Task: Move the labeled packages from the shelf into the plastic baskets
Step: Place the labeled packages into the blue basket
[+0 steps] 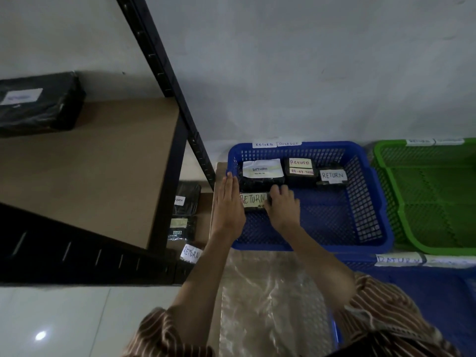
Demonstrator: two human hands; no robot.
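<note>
Right hand (282, 202) grips a RETURN-labeled package (253, 200) inside the blue basket (365, 202); left hand (228, 202) flat, empty. Three packages already inside; several remain on shelf (90, 163).

blue basket (365, 222) right half open, packages (300, 171) crowd far-left corner — green basket (425, 202) clear

We see a blue mesh basket (371, 202), a green basket (425, 197) beside it, black packages (300, 173) with white labels, a black shelf frame (164, 73) with tan boards, and brown-and-white striped sleeves (381, 313).
</note>
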